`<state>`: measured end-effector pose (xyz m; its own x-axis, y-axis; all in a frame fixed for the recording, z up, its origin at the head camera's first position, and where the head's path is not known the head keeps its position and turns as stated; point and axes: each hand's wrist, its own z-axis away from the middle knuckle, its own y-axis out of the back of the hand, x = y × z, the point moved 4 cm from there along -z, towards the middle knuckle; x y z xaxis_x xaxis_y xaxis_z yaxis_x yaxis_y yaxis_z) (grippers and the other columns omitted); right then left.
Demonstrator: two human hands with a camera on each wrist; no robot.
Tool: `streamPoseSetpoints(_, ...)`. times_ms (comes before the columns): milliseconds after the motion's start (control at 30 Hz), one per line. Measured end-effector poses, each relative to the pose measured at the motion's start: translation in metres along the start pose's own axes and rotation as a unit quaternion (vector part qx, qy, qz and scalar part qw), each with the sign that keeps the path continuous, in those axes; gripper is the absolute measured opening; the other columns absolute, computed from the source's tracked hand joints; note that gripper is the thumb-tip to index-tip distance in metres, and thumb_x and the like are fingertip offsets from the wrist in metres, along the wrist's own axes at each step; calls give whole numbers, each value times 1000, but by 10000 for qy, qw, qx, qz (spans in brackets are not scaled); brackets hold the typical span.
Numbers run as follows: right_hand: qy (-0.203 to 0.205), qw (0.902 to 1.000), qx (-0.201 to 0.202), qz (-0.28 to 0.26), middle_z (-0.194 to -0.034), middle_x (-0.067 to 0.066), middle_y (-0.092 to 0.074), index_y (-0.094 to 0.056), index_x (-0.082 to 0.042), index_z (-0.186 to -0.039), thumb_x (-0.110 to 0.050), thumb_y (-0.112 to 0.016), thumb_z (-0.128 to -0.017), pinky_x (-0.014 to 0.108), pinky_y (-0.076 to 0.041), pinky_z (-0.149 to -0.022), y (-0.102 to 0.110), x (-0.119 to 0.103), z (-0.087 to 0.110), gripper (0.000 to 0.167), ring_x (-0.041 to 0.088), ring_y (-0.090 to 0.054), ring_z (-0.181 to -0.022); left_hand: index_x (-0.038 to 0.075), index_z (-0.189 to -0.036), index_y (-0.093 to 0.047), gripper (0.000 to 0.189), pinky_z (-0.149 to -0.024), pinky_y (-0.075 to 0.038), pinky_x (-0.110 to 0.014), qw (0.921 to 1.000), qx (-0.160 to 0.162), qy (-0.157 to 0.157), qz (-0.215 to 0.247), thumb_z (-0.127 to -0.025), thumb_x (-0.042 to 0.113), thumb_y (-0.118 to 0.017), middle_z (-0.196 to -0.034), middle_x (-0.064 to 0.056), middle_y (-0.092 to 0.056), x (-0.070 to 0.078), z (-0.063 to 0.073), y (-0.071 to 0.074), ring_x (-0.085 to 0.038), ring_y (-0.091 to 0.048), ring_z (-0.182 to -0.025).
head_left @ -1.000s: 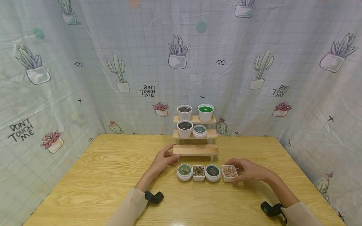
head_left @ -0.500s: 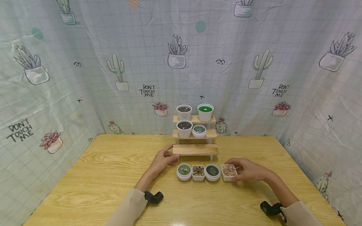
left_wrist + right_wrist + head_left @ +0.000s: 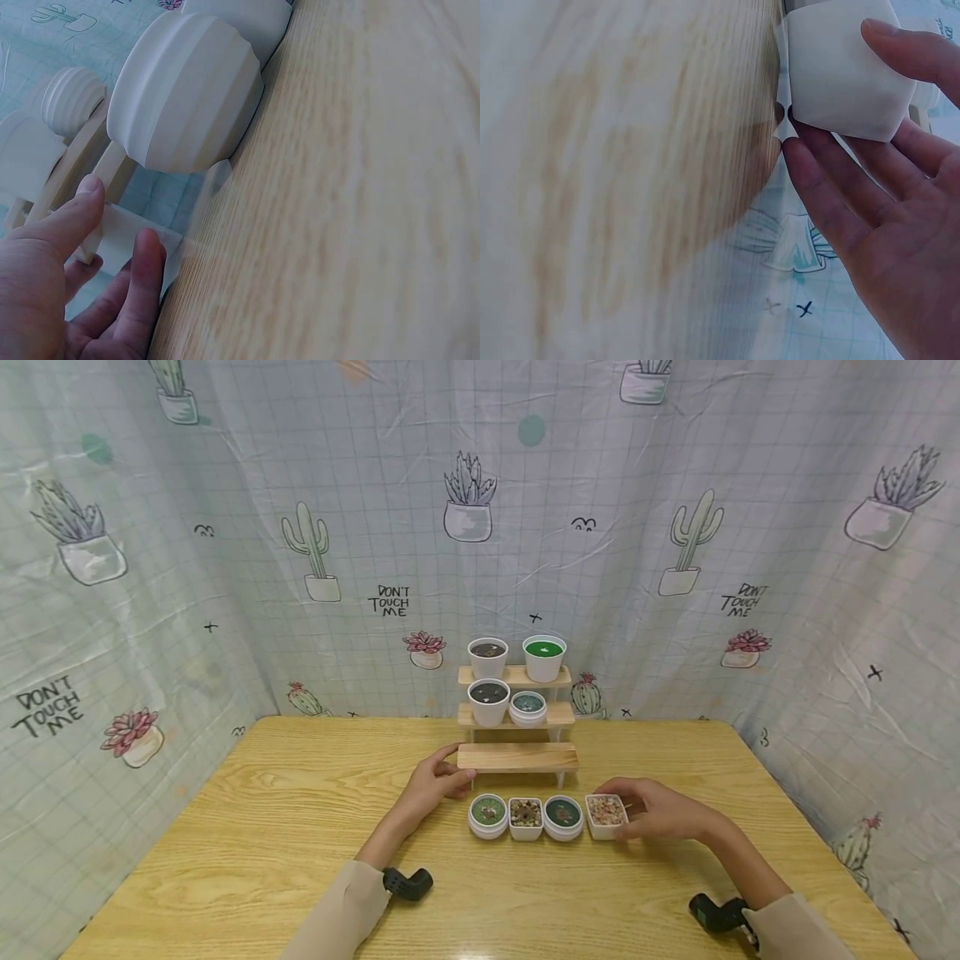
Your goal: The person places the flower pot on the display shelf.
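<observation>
Square pot (image 3: 606,811) shifts only slightly, back or up, held between the right hand's (image 3: 663,810) thumb and fingers, right of three pots (image 3: 526,827) on the desk (image 3: 300,827), while left hand (image 3: 431,785) grips the rack's (image 3: 517,676) bottom shelf (image 3: 517,757) at its left end.

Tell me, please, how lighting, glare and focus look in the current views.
Head: a pale glare spot on the yellow wood-grain tabletop, at the picture's bottom edge; left wrist: tabletop soft in the foreground, white ribbed round pot crisper; right wrist: tabletop foreground blurred, its surface faintly mirroring the bare right hand.
</observation>
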<state>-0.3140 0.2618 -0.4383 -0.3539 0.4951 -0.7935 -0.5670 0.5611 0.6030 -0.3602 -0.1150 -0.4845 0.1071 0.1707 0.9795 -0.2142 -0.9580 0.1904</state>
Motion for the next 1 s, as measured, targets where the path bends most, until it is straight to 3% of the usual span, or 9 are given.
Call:
streamPoseSetpoints(200, 37, 10000, 64, -31, -138, 22, -60, -55, -1, -143, -20, -79, -90, 18, -56, -92, 0, 0, 0, 61, 17, -64, -115, 7, -161, -35, 79, -82, -66, -34, 10000, -13, -9, 2, -96, 28, -76, -113, -20, -73, 1, 0, 0, -21, -76, -87)
streamPoseSetpoints(467, -43, 9998, 126, -119, -141, 22, -58, -55, -2, -143, -19, -79, -90, 19, -56, -91, -1, -2, -4, 61, 35, -58, -125, 5, -161, -34, 79, -82, -66, -35, 10000, -14, -46, -49, -97, 29, -75, -112, -20, -72, 2, 1, 1, -22, -76, -88)
streamPoseSetpoints(767, 38, 9997, 237, -111, -141, 23, -58, -55, -1, -142, -19, -79, -91, 19, -57, -91, 0, -1, -4, 60, 37, -57, -127, 8, -160, -36, 79, -83, -66, -35, 10000, 29, 34, -47, -96, 31, -76, -114, -20, -73, 0, 0, 1, -22, -76, -87)
streamPoseSetpoints(867, 64, 9996, 272, -103, -141, 23, -58, -56, -1, -142, -19, -79, -91, 19, -57, -91, 1, -2, -3, 59, 33, -57, -127, 7, -160, -35, 80, -83, -66, -35, 10000, 36, 25, -35, -96, 30, -76, -114, -20, -73, 0, 1, 1, -22, -76, -87)
streamPoseSetpoints(1000, 123, 9993, 337, -119, -140, 24, -58, -56, 0, -141, -18, -78, -91, 19, -57, -92, 2, -3, -1, 58, 15, -59, -122, 7, -161, -35, 79, -83, -66, -35, 10000, 37, 21, -22, -96, 29, -76, -114, -20, -73, 2, 2, 1, -23, -77, -88)
